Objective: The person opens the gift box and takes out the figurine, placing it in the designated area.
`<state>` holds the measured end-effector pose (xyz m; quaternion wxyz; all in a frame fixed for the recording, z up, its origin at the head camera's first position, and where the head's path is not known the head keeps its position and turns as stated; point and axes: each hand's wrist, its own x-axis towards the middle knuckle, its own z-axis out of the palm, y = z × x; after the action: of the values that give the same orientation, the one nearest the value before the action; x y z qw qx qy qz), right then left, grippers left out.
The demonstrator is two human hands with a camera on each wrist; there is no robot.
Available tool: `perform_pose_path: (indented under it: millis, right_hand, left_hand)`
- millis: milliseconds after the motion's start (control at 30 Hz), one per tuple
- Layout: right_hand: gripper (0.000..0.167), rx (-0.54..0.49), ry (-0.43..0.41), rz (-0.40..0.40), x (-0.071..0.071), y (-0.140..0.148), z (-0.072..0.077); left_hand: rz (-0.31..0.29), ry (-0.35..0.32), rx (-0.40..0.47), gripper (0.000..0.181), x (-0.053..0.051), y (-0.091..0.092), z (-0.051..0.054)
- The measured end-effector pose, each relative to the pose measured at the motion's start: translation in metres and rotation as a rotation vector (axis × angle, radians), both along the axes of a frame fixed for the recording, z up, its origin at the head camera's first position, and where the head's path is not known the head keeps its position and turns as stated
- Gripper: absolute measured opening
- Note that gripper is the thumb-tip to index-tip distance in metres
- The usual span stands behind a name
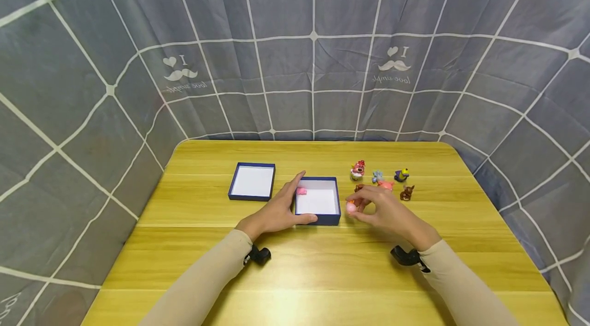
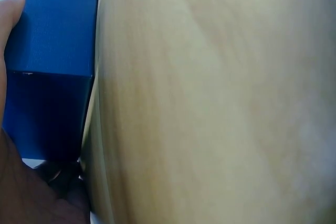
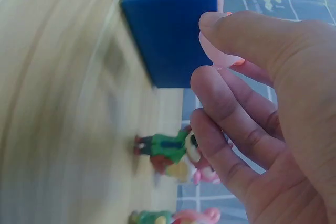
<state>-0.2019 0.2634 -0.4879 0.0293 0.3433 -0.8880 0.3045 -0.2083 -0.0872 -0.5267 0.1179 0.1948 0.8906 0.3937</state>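
Observation:
An open dark-blue box point(image 1: 326, 220) with a white inside stands mid-table, a small pink figurine point(image 1: 301, 191) at its inner left. My left hand point(image 1: 278, 208) holds the box's left side, thumb along the front wall and fingers toward the back corner. In the left wrist view the blue box point(image 2: 58, 30) lies against that hand. Just right of the box, my right hand point(image 1: 387, 209) pinches a pale-pink rounded figurine point(image 1: 351, 207) with orange bits between thumb and fingers. The right wrist view shows this figurine point(image 3: 216, 52) partly hidden by the thumb.
The blue-edged lid point(image 1: 251, 181) lies left of the box, white inside up. Several small figurines stand beyond and right of my right hand, among them a red-topped one point(image 1: 357, 170), a yellow-and-blue one point(image 1: 402, 175) and a brown one point(image 1: 407, 192). A grey checked curtain point(image 1: 290, 69) surrounds the table.

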Motion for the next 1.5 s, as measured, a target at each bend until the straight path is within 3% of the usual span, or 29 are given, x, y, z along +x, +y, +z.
perform_pose_path:
  millis: [500,900,1500]
  right_hand:
    - [0.022,0.026,-0.065,-0.028,0.001,0.017,-0.016]
    - [0.016,0.064,-0.034,-0.030,0.001,0.029,-0.026]
    - [0.026,0.098,-0.057,-0.064,-0.001,0.031,-0.027]
  left_hand:
    - [0.013,-0.010,-0.002,0.127,0.002,0.000,0.000]
    - [0.020,-0.014,0.003,0.129,0.003,0.001,-0.002]
    - [0.014,-0.004,0.007,0.128,0.001,0.001,-0.003]
